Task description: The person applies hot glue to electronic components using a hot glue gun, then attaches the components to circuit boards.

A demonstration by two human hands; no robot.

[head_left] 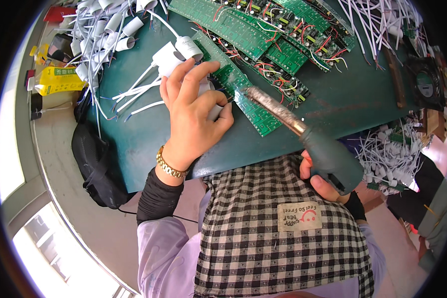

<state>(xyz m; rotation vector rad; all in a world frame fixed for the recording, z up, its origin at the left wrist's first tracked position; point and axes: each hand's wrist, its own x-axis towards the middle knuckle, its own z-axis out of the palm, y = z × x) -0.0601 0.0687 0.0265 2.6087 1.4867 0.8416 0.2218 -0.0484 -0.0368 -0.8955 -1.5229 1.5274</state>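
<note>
My right hand is wrapped round the dark green handle of a soldering gun. The gun's worn metal barrel slants up to the left, and its tip is at a long green circuit board; a little haze shows there. Over the board's left side is my left hand, thumb and forefinger pinched together, the other fingers raised and bent. What the pinch holds is hidden. White plastic lamp housings with wire leads lie just beyond and behind it, one housing by the board's upper end.
More green circuit boards with red and white wires overlap at the far side. White wired housings are heaped at far left, beside a yellow bottle. A black bag hangs at the table's left edge. White wires lie far right.
</note>
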